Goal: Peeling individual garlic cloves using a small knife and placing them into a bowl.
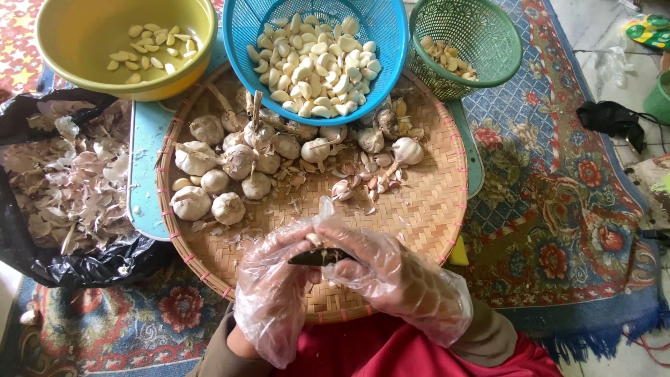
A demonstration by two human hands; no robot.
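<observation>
— Both hands gloved in thin clear plastic, held over the near rim of the woven tray [433, 209]. Right hand [398, 279] clenched on a small dark knife [317, 257], blade pointing left. Left hand [276, 286] curled around what looks like a garlic clove [314, 239], pinched at the blade, mostly hidden.

— Best kept low over the tray, so skins drop on the weave. Short strokes, blade angled away from the thumb; slippery gloves, so a firm grip on the clove.

— Around the tray?

— Whole garlic bulbs [230, 167] on its far left part. Blue basket [377, 35] of peeled cloves resting on the far rim, green basket [481, 42] right of that, yellow bowl [105, 42] beyond the left edge. Black bag [91, 262] of skins left of the tray.

— In the way?

— Loose cloves and skins mid-tray, between hands and blue basket.
</observation>
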